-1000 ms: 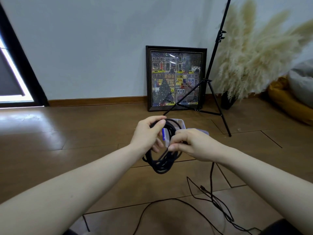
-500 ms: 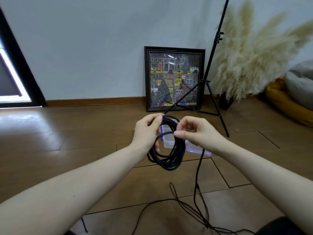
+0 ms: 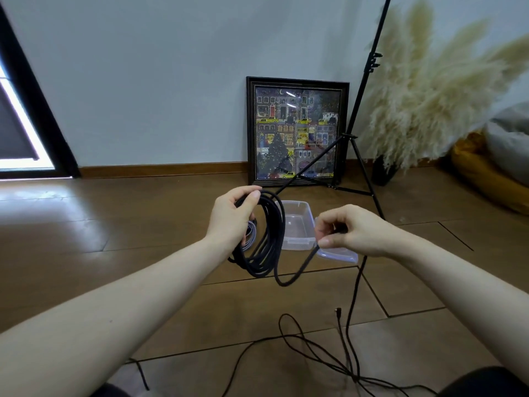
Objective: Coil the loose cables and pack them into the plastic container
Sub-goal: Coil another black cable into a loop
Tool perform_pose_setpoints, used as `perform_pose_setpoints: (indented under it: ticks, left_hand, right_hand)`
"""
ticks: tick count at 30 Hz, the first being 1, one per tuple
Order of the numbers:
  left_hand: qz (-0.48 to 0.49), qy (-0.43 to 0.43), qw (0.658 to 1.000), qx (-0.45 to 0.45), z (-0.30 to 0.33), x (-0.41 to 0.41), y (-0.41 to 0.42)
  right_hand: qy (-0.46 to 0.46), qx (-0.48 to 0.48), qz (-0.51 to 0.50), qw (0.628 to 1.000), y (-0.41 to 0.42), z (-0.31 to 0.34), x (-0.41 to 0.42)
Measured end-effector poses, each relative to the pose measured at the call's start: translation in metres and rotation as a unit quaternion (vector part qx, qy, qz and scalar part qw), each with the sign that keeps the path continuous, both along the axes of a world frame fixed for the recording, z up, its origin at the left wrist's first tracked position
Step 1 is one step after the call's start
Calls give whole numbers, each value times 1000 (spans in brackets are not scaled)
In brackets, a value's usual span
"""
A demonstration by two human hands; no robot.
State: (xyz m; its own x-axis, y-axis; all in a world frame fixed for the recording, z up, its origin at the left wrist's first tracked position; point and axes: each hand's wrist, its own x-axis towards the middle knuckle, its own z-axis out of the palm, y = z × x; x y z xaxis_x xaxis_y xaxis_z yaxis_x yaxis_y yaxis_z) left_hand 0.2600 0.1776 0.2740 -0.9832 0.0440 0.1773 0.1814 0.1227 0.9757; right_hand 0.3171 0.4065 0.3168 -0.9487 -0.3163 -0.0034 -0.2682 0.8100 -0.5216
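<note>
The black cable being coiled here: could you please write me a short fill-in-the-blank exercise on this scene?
1. The left hand holds the coiled black cable, while the right hand pinches its loose ____.
2. The plastic container sits on the floor with its lid ____.
3. Inside, the container holds ____ cables so far.
4. A framed picture leans against the ____.

Missing words: strand; off; no; wall

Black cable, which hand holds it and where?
The thick black cable is held by both: the left hand grips the top of the coil, the right hand pinches the loose run feeding it.
</note>
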Motion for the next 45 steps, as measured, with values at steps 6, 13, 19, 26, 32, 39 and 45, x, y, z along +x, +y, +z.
perform_pose_setpoints:
  ticks: [6,13,19,26,32,39,45]
  left_hand:
    - [9,0,999,-36,0,-1,-3]
    - [15,-29,999,-17,-2,-4,-3]
    - [-18,-8,998,-57,-5,2,4]
    - [-70,-18,997,-21,-3,15,21]
    - [-126,-38,991,12,0,23,27]
    - [-190,-52,980,20,-3,27,31]
    - [-170,-65,983,38,-3,27,36]
  right_hand:
    - [85,186,-12,979,1,5,0]
    - [102,105,-18,989,-2,6,-1]
    - [-55,-122,48,990,-15,2,6]
    - [-39,-93,60,993,-27,-7,1]
    - [21,-136,18,990,-29,-10,-1]
    - [49,-203,1,978,-31,-13,-1]
    - [50,-224,-12,973,-30,-15,-6]
